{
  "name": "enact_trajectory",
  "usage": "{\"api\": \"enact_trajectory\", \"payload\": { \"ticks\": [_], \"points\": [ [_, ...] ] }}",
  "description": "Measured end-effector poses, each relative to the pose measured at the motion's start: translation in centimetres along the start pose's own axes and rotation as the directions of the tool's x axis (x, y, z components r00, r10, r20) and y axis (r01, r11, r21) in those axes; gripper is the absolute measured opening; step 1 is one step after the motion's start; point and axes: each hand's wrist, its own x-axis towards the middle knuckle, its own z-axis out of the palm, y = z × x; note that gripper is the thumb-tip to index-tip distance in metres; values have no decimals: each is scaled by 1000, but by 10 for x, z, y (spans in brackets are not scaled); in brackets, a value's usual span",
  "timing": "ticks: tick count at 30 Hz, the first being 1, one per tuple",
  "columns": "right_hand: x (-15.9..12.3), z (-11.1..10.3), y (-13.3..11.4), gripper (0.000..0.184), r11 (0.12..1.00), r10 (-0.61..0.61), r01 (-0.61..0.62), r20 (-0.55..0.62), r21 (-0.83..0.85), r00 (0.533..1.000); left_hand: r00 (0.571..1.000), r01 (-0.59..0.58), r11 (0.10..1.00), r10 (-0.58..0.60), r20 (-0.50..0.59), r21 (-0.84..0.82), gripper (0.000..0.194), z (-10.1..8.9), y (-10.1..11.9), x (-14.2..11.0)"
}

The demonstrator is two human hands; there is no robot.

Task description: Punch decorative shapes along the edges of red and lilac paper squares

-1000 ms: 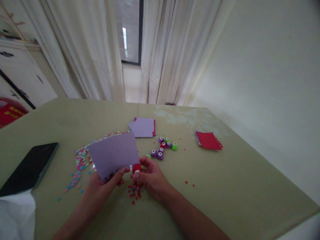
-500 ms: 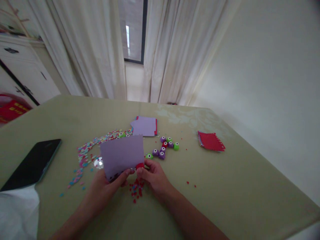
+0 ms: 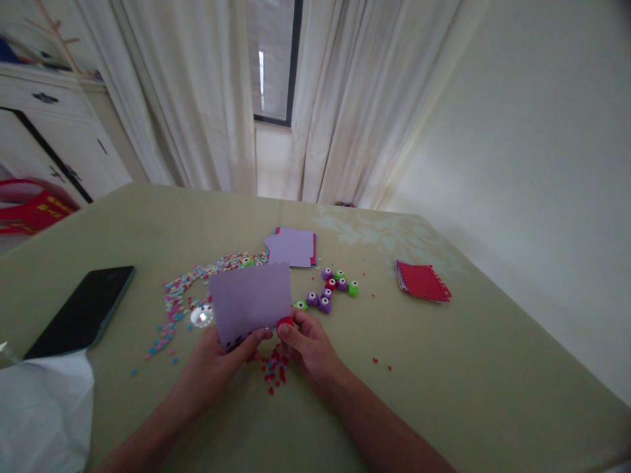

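My left hand [image 3: 224, 358] grips the lower left of a purple card [image 3: 252, 303], thumb along its bottom edge. Dark small holes run along that edge. At the card's lower right corner, my right hand [image 3: 308, 341] pinches a small red craft punch [image 3: 284, 322], partly hidden by the fingers. Under the hands lies a loose pile of red and blue paper bits [image 3: 275, 369]. Several one-eyed punches [image 3: 325, 301] in purple, green and red stand just beyond the right hand. Left of the card sits a shiny clear round object [image 3: 202, 316].
Colourful confetti [image 3: 172, 299] curves across the green table [image 3: 444, 394]. A stack of purple cards [image 3: 293, 247] lies behind, and red scallop-edged cards [image 3: 422, 281] lie at right. To the left are a dark phone or tablet [image 3: 81, 312] and a white crumpled sheet [image 3: 46, 414].
The view has shifted slightly, so everything appears a little farther right. Both hands keep their hold on the purple card and the red punch, with little other movement.
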Motion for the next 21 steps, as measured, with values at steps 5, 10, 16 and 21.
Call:
{"api": "enact_trajectory", "payload": {
  "ticks": [5, 10, 16, 21],
  "points": [
    [-4, 3, -7, 45, 998, 33, -33, -9, -46, 999, 999, 37, 999, -37, 4, -36, 36, 1, 2, -1],
    [-4, 6, -10, 50, 992, 90, -90, -8, -91, 996, 998, 67, 998, -67, 2, -20, 36, 0, 2, 1],
    [-8, 2, -11, 43, 967, -37, 29, -25, -253, 999, 991, 59, 997, -63, -114, -41, 37, -6, 5, 4],
    [-11, -4, -17, 22, 399, -294, 292, 181, -869, 939, 975, 11, 997, -27, -219, -75, 37, -8, 7, 5]
  ]
}}
